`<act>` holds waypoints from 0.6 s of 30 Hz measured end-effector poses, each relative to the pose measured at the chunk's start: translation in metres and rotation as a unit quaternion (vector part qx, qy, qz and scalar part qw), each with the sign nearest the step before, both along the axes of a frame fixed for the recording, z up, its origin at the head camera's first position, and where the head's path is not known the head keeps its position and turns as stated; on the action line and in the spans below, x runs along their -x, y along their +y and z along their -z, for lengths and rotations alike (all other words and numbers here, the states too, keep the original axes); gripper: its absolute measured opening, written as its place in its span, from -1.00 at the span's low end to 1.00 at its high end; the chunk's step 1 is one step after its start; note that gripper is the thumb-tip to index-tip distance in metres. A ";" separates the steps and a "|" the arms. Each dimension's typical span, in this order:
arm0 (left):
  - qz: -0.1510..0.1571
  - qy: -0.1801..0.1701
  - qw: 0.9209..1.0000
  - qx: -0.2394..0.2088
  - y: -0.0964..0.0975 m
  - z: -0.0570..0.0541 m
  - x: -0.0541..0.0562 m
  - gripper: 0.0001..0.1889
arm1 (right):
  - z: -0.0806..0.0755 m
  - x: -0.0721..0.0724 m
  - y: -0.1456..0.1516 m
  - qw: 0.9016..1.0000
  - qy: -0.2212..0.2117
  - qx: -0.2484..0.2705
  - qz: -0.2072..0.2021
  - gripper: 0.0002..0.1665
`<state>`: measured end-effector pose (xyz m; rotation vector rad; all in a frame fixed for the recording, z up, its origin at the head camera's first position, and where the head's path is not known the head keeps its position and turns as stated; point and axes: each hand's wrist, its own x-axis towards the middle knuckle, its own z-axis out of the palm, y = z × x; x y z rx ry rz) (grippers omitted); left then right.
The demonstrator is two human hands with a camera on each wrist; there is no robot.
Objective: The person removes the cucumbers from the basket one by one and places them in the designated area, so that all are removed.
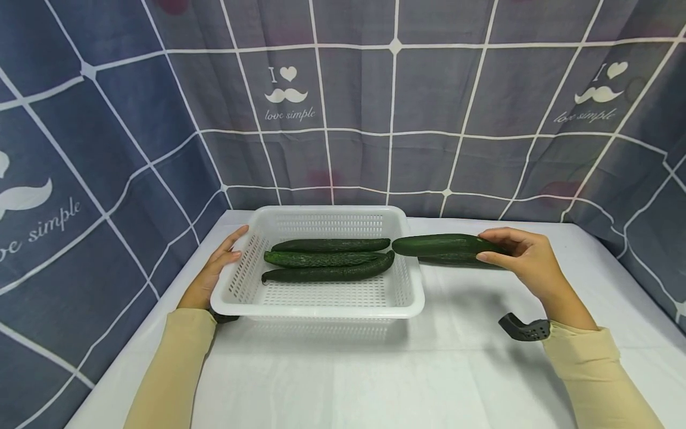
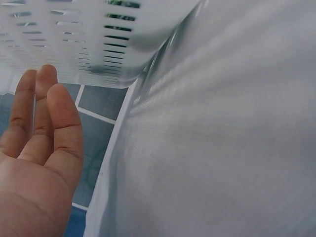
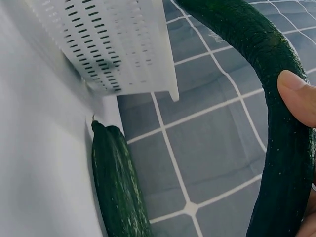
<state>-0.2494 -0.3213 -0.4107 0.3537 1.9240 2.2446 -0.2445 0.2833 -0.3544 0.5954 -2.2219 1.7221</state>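
My right hand (image 1: 527, 259) grips a dark green cucumber (image 1: 442, 244) near its right end, thumb on the near side. That cucumber is raised off the table, and its left tip reaches over the right rim of a white plastic basket (image 1: 321, 311). In the right wrist view the held cucumber (image 3: 281, 133) looks curved. Below it, more cucumber (image 3: 116, 182) lies on the table, partly covered in the head view. My left hand (image 1: 211, 271) is at the basket's left side, fingers fairly straight and fingertips right at the rim. Inside the basket, 3 cucumbers (image 1: 327, 259) lie side by side.
A white cloth (image 1: 343, 381) covers the table. Grey checked curtain (image 1: 354, 161) hangs close behind the basket and along both sides. A black wrist strap (image 1: 525, 329) sits on the right wrist.
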 end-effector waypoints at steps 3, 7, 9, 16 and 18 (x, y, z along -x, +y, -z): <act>0.005 0.008 1.000 -0.008 0.000 0.001 0.000 -0.33 | 0.001 0.001 0.005 1.000 -0.001 0.007 -0.005 -0.56; 0.002 0.006 1.000 0.000 0.000 0.001 0.001 -0.33 | 0.003 0.002 0.013 1.000 -0.004 0.015 -0.012 -0.54; -0.002 0.002 1.000 0.009 0.000 0.000 0.001 -0.32 | 0.004 0.003 0.017 1.000 -0.007 0.021 -0.015 -0.53; -0.003 -0.011 1.000 0.011 0.001 -0.001 0.000 -0.31 | 0.010 0.008 0.034 0.997 -0.028 0.072 -0.026 -0.49; -0.001 -0.008 1.000 0.007 0.001 -0.001 0.000 -0.32 | 0.011 0.010 0.039 0.996 -0.029 0.076 -0.025 -0.48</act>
